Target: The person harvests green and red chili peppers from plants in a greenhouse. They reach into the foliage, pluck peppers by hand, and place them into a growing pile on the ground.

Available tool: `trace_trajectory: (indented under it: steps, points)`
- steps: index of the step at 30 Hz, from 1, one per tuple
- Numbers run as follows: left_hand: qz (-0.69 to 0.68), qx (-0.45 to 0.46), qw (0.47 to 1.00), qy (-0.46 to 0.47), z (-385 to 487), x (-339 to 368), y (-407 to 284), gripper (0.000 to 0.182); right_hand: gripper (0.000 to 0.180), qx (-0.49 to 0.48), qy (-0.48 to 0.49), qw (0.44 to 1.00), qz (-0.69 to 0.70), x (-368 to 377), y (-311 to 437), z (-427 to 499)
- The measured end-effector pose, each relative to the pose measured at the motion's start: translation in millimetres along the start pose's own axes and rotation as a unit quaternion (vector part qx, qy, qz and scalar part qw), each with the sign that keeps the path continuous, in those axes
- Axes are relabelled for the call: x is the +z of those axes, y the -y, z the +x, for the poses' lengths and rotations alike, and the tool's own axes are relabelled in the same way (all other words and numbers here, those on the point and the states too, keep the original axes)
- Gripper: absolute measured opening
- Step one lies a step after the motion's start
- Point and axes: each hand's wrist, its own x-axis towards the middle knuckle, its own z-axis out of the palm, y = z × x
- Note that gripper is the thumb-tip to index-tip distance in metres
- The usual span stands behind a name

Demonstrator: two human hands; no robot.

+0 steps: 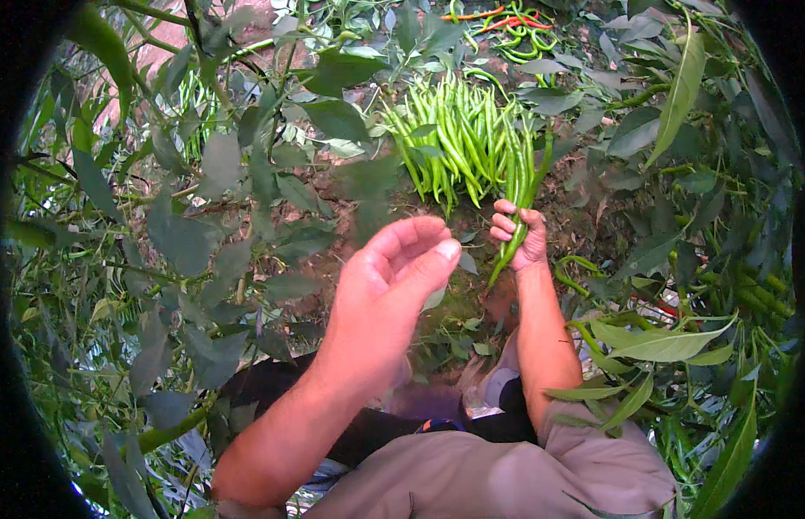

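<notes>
My right hand (522,237) is closed around a small bunch of long green chili peppers (520,162). Their upper ends reach over the right side of a pile, and a few lower ends stick out below my fist. The pile of green chili peppers (451,139) lies on the soil, mostly lengthwise and side by side. Left of the bunch and closer to the camera, my left hand (396,272) is raised with its fingers curled and its thumb near them. Nothing shows between them, though the palm is partly hidden.
Pepper plants crowd both sides, with blurred leaves (182,220) close on the left and long leaves (675,340) beside my right arm. Beyond the pile lie scattered red and green peppers (516,29). Another cluster of green peppers (195,113) shows through foliage at left.
</notes>
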Motion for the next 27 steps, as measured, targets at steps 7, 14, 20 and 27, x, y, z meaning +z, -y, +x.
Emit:
trace_trajectory:
  steps: [7, 14, 20, 27]
  points:
    - [0.019, 0.002, 1.000, 0.018, -8.7, 8.8, -2.3, 0.032, 0.046, -0.205, -0.317, 0.800, -0.466, 16.6, 6.1, 63.0]
    - [-0.004, -0.028, 0.999, 0.040, -15.9, 15.4, -8.0, 0.033, 0.092, -0.254, -0.328, 0.524, -0.744, 37.0, -9.1, 153.6]
    - [-0.028, -0.050, 0.997, 0.050, -15.5, 15.0, -9.7, 0.034, 0.096, -0.095, -0.275, 0.480, -0.828, 21.5, -7.8, 172.0]
    - [-0.035, -0.071, 0.995, 0.063, -17.4, 13.7, -5.9, 0.035, 0.067, -0.161, -0.198, 0.539, -0.802, 8.3, 31.9, 166.3]
